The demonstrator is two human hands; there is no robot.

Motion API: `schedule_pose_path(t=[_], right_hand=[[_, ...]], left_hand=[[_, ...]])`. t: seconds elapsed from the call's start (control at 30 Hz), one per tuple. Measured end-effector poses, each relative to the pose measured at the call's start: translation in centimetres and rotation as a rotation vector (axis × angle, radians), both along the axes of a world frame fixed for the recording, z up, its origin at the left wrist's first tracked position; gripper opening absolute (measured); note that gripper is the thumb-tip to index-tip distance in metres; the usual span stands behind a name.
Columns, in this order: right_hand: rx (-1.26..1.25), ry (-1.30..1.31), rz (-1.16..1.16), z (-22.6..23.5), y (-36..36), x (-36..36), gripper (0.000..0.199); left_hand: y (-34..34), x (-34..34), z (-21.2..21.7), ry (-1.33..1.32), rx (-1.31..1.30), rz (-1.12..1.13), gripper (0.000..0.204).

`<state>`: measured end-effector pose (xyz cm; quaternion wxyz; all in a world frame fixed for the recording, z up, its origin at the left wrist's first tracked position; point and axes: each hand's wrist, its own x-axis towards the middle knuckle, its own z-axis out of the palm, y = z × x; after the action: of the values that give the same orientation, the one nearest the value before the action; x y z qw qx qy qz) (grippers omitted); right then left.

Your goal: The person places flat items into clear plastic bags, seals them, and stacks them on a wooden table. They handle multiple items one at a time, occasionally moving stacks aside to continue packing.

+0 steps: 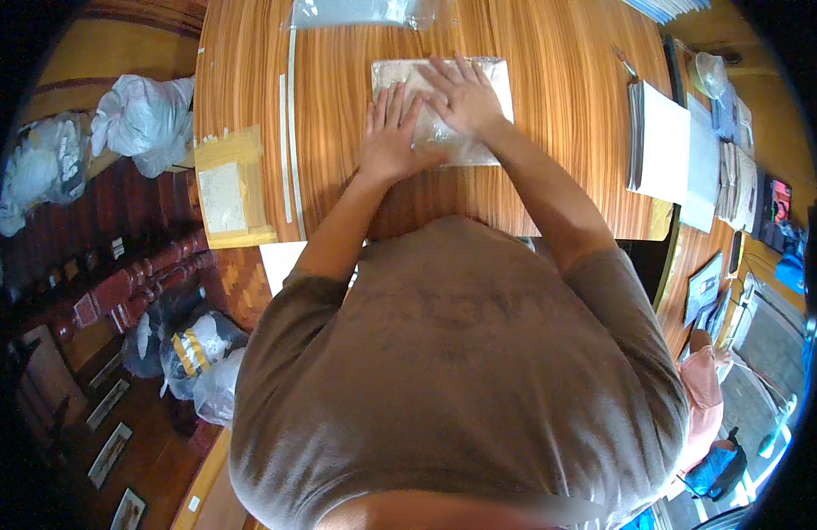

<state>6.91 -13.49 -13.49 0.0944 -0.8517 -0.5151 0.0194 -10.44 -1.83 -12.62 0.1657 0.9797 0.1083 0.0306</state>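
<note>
A flat, square packet in shiny clear plastic (442, 152) lies on the wood-grain table (567, 106) in front of me. My left hand (394, 141) rests on its left side, fingers stretched out and pointing away from me, the thumb reaching toward the near edge. Over the upper right part, my right hand (467, 99) lies flat with its fingers spread toward the far left. Both palms face down, and neither hand grasps anything. What is inside the packet is hard to make out under the glare.
Clear plastic sleeves (364, 12) lie at the table's far edge. A stack of white sheets (660, 141) sits at the right, near a brush (626, 64). Two pale strips (289, 150) run along the left, beside a taped paper (221, 198). Filled plastic bags (143, 119) stand beyond the left edge.
</note>
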Motion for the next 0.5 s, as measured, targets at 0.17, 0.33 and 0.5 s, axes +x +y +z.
schedule_pose_path(t=[0.17,0.33,0.5], right_hand=[[0.04,0.048,-0.018,-0.7,0.4,0.5,0.064],[0.471,0.081,-0.338,1.6,-4.3,1.1,0.066],[0.388,0.758,-0.692,1.2,-11.6,0.1,0.055]], left_hand=[[-0.2,0.0,0.6,-0.024,0.008,0.018,0.146],[2.3,-2.9,-1.3,-0.195,-0.532,0.024,0.127],[0.0,-4.6,1.1,-0.344,-1.475,0.451,0.071]])
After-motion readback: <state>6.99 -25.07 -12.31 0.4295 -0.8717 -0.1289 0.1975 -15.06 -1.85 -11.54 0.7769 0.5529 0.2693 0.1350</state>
